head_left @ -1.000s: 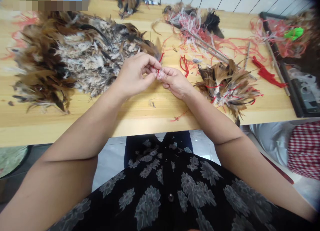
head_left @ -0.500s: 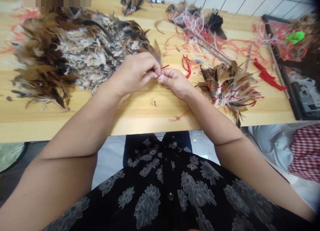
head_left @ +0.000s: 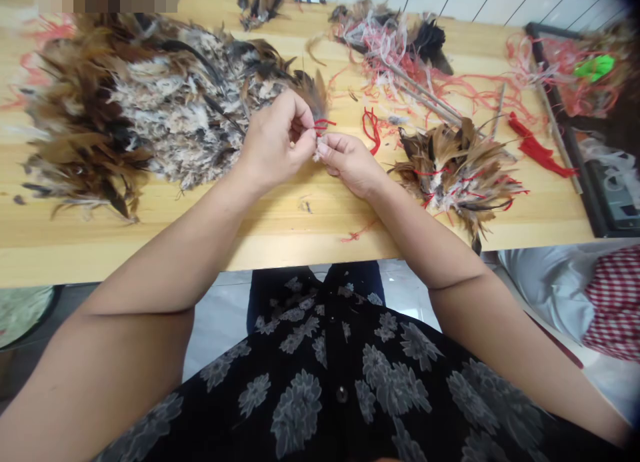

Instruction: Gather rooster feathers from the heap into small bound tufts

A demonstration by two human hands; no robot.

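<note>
My left hand (head_left: 277,142) and my right hand (head_left: 347,162) meet over the middle of the wooden table (head_left: 280,229). The left fingers pinch a thin red string (head_left: 324,123) whose ends stick out to the right. The right fingers are closed on the whitish quill end of a small feather bunch (head_left: 317,152), touching the left fingertips. A large heap of brown, white and black feathers (head_left: 140,109) lies just left of and behind my left hand. A smaller tied feather bundle (head_left: 455,165) with red strings lies to the right of my right hand.
Loose red strings (head_left: 371,127), thin sticks (head_left: 425,99) and tangled pink and white cord (head_left: 385,39) spread across the far side. A dark frame (head_left: 570,135) stands at the right edge. A red checked cloth (head_left: 615,302) shows at the lower right.
Both hands stayed together at the same spot. The left fingers shifted along the red string, and its ends now poke out higher, above the right hand.
</note>
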